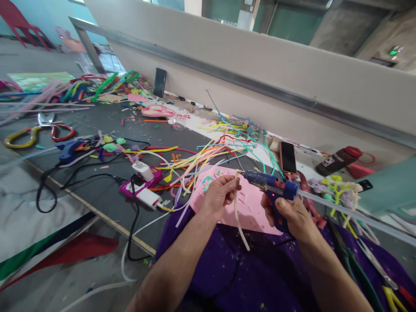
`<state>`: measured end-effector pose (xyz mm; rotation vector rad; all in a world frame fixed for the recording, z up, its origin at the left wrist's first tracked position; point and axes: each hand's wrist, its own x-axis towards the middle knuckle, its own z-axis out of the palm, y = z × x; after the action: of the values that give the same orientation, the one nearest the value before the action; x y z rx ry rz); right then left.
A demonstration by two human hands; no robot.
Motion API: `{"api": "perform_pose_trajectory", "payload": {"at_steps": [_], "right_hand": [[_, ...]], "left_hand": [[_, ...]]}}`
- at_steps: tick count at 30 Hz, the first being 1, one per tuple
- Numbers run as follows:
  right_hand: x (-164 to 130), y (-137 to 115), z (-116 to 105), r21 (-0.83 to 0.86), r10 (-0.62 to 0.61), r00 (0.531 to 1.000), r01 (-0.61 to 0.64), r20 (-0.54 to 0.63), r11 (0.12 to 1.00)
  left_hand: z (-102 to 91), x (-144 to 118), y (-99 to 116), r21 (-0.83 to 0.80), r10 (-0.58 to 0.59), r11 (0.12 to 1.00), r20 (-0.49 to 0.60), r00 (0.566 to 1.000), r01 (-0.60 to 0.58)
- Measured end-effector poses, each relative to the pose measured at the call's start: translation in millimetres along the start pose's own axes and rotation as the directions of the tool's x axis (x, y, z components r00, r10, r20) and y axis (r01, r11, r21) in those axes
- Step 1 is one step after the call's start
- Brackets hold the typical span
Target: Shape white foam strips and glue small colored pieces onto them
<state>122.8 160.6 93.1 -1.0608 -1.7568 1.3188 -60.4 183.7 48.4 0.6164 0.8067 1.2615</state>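
Note:
Between the thumb and fingers of my left hand (222, 193) is a cream pipe cleaner (239, 221), its long end hanging down over the purple cloth (208, 268). My right hand (289, 212) is wrapped round the handle of a blue glue gun (271, 184). The gun's nozzle points left and meets or nearly meets the top of the pipe cleaner; glue there is too small to make out. A long clear glue stick (344, 210) sticks out of the gun's back. Under both hands lies a pink sheet (258, 216) with small scraps on it.
Left of the hands stands a pink power strip (143, 190) with white plugs and black cords. Beyond are a second glue gun (69, 150), large scissors (48, 125) and loose pipe cleaners (195, 160). A phone (287, 157), a bottle (339, 160) and pliers-like green handles (357, 268) are at right.

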Motion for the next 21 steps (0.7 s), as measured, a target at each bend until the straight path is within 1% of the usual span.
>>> {"api": "perform_pose_trajectory", "payload": {"at_steps": [3,7,12,16,18,21], "right_hand": [[1.1,-3.1,2.4,0.028,0.001,1.000,-0.001,0.001,1.000],[0.2,-2.6,1.8,0.008,0.005,1.000,-0.005,-0.009,1.000],[-2.1,5.5,-5.1,-0.087,0.046,0.998,-0.043,0.030,0.995],[-4.9,9.2,-8.9,-0.141,0.037,0.997,-0.027,0.065,0.990],[-5.4,7.7,-8.2,-0.134,0.017,0.998,-0.009,0.059,0.991],[-4.7,3.1,-5.0,-0.091,0.010,1.000,-0.008,0.020,0.996]], "left_hand": [[-0.6,-0.3,0.2,0.003,-0.008,1.000,-0.001,1.000,0.008],[-0.9,-0.2,1.0,0.007,-0.010,1.000,-0.014,1.000,0.011],[-0.8,0.4,1.1,0.013,-0.001,1.000,-0.017,1.000,0.002],[-2.1,1.0,0.3,0.004,0.021,1.000,-0.014,1.000,-0.021],[-2.6,1.2,0.0,0.005,0.026,1.000,-0.016,1.000,-0.026],[-2.4,1.1,0.0,0.000,0.022,1.000,-0.010,1.000,-0.022]]}}
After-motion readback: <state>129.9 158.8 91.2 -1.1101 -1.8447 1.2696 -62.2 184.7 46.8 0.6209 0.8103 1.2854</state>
